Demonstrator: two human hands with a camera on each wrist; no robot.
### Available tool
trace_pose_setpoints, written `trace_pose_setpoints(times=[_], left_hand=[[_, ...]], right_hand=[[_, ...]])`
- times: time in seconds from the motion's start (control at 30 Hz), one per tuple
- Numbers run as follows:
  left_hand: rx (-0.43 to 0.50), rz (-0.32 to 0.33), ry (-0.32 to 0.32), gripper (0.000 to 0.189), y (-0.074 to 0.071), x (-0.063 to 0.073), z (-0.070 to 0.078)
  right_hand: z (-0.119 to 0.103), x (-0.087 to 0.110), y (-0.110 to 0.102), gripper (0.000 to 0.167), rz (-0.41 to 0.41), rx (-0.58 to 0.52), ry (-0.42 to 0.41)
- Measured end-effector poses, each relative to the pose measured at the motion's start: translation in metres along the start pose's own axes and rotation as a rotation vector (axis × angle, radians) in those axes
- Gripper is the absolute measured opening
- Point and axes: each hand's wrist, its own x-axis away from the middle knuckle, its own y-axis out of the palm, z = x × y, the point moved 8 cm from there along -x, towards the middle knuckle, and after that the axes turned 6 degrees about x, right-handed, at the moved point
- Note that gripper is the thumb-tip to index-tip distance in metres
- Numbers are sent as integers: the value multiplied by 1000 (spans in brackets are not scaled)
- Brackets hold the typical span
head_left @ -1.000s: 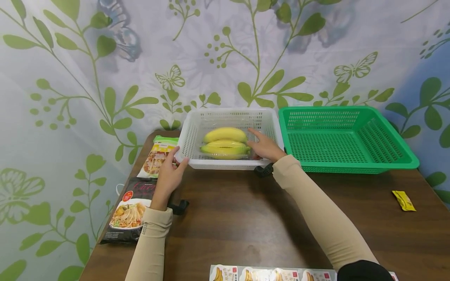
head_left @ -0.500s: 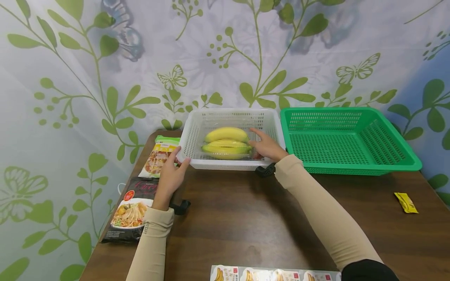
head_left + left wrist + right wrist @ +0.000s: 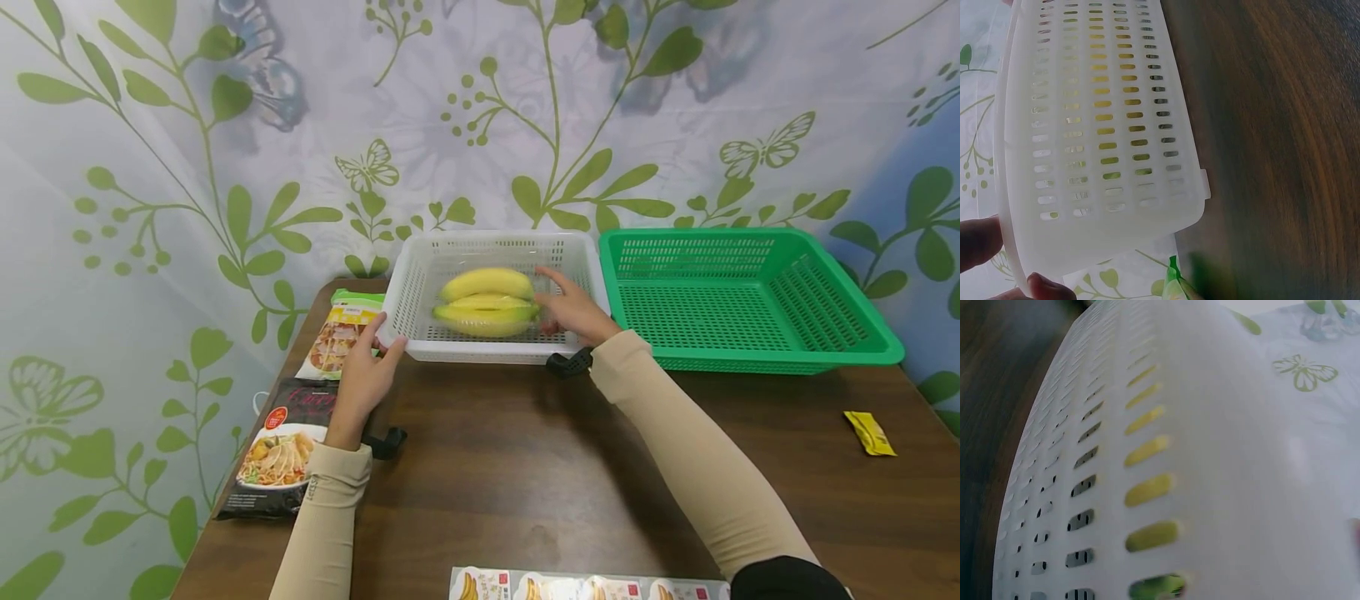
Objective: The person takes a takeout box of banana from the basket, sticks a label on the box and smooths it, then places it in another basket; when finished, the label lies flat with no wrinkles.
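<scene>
Yellow bananas point(image 3: 486, 287) with greenish ends lie in a clear plastic-wrapped pack inside a white perforated basket point(image 3: 480, 351). My left hand point(image 3: 363, 379) grips the basket's front left corner, thumb at the front rim and fingers at the left side. In the left wrist view, fingertips point(image 3: 1047, 287) show at the rim of the basket wall. My right hand point(image 3: 576, 310) reaches over the basket's front right and holds the right end of the banana pack, index finger stretched out. The right wrist view is filled by the basket wall point(image 3: 1241, 475), bananas showing yellow through its slots.
A green basket point(image 3: 757, 358) stands right beside the white one. Two food packets, one green-topped point(image 3: 337, 337) and one black point(image 3: 273, 492), lie at the table's left edge. A small yellow sachet point(image 3: 870, 433) lies at right, a banana sticker sheet point(image 3: 506, 583) at the front.
The banana pack has shifted slightly back and right within the basket, along with my right hand. My left hand stays at the corner.
</scene>
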Motion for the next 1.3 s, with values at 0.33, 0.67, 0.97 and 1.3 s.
trace_pose_setpoints(times=[0.33, 0.67, 0.97, 1.3], left_hand=[[1, 4, 3, 62, -1, 0, 1], [6, 2, 11, 62, 0, 1, 1], [-9, 6, 6, 61, -1, 1, 0], [-13, 4, 5, 61, 0, 0, -1]], right_hand=[[-1, 1, -3, 60, 53, -43, -24], [-4, 9, -10, 59, 158, -87, -64], [-18, 23, -16, 50, 209, -163, -112], [-43, 55, -28, 45, 222, -236, -227]])
